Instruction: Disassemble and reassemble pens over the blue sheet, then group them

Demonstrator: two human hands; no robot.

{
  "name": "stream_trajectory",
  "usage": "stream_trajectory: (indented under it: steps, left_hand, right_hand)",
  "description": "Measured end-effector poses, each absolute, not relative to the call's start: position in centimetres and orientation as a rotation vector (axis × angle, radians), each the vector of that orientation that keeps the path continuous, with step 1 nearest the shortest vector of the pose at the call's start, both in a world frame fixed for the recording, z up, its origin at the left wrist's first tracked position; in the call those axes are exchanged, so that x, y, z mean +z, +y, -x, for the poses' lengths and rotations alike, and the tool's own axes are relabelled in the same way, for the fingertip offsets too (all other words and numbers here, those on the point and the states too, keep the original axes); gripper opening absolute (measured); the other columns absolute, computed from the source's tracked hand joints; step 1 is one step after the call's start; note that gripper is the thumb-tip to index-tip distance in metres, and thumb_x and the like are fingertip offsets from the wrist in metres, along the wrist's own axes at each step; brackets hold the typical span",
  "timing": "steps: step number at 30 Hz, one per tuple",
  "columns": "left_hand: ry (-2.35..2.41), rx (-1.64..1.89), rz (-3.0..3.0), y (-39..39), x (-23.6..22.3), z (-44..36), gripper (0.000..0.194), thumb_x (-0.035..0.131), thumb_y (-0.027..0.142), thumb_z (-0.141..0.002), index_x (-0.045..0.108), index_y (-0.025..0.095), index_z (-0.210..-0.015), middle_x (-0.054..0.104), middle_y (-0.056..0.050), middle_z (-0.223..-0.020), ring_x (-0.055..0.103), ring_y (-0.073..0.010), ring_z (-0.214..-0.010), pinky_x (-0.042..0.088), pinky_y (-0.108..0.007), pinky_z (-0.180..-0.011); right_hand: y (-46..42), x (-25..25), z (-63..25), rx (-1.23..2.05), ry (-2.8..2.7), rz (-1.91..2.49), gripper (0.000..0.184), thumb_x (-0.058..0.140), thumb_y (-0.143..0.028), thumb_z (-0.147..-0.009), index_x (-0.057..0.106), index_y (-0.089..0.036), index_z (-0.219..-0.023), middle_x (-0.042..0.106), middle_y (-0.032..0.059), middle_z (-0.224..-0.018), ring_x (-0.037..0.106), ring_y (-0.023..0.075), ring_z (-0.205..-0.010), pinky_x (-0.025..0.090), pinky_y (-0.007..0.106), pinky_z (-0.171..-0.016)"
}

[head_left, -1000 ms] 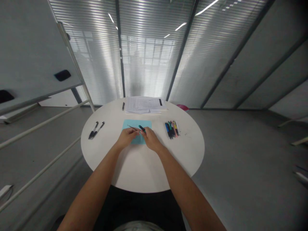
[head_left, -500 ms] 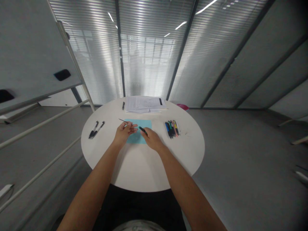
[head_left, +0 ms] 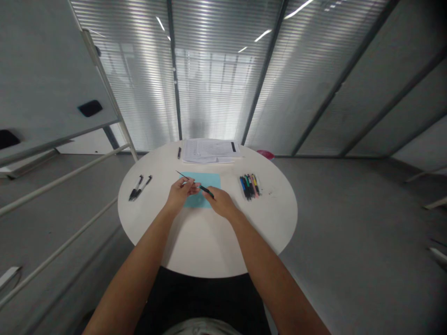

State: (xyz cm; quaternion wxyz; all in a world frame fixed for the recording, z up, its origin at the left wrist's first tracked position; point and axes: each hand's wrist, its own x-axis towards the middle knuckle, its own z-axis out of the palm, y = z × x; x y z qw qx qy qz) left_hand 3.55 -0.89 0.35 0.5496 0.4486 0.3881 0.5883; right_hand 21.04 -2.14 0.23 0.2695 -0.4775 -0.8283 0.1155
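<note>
Left hand (head_left: 177, 193) pinches a thin rod (head_left: 182, 175), right hand (head_left: 220, 201) a dark pen (head_left: 206, 190).

No lettering is showing legibly: the printed papers (head_left: 208, 151), lying just above the middle of the frame on the far side of the desk (head_left: 206, 246), are presenting only faint grey marks, too small and blurred to read.

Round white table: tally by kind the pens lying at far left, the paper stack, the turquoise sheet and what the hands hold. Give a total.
Black-and-white pens at far left: 2
Paper stack: 1
Turquoise sheet: 1
Thin dark rod in the left hand: 1
Dark pen barrel in the right hand: 1
Total: 6
</note>
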Motion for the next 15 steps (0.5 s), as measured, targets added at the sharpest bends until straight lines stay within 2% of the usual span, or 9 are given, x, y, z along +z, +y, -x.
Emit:
stream_trajectory:
  steps: [7,11,15]
  left_hand:
    - [0.972,1.347,-1.165,-0.92,0.32,-3.61,0.037,0.069,0.047,-0.069,0.058,0.013,-0.079,0.07,-0.012,-0.093,0.064,-0.0147,-0.069,0.052,-0.032,-0.07]
    - [1.001,1.303,-1.224,-0.92,0.09,-3.65,0.037,0.07,0.048,-0.068,0.062,0.013,-0.078,0.069,-0.009,-0.084,0.063,-0.0154,-0.07,0.051,-0.03,-0.068]
    - [0.981,1.233,-1.253,-1.17,0.09,-3.8,0.043,0.069,0.046,-0.069,0.066,0.013,-0.095,0.067,-0.007,-0.081,0.062,-0.0153,-0.07,0.051,-0.03,-0.067]
  right_hand:
    - [-2.19,0.22,-21.07,0.284,-2.245,1.364,0.03,0.037,-0.041,-0.096,0.058,-0.02,-0.09,0.064,0.0025,-0.083,0.057,0.0141,-0.075,0.033,0.022,-0.064]
    - [-2.32,0.26,-21.07,0.332,-2.225,1.382,0.029,0.037,-0.04,-0.096,0.059,-0.021,-0.095,0.066,0.0034,-0.085,0.058,0.0148,-0.076,0.034,0.022,-0.064]
    - [-2.36,0.28,-21.05,0.411,-2.187,1.339,0.027,0.039,-0.039,-0.095,0.059,-0.021,-0.098,0.066,0.0036,-0.087,0.059,0.015,-0.077,0.036,0.023,-0.066]
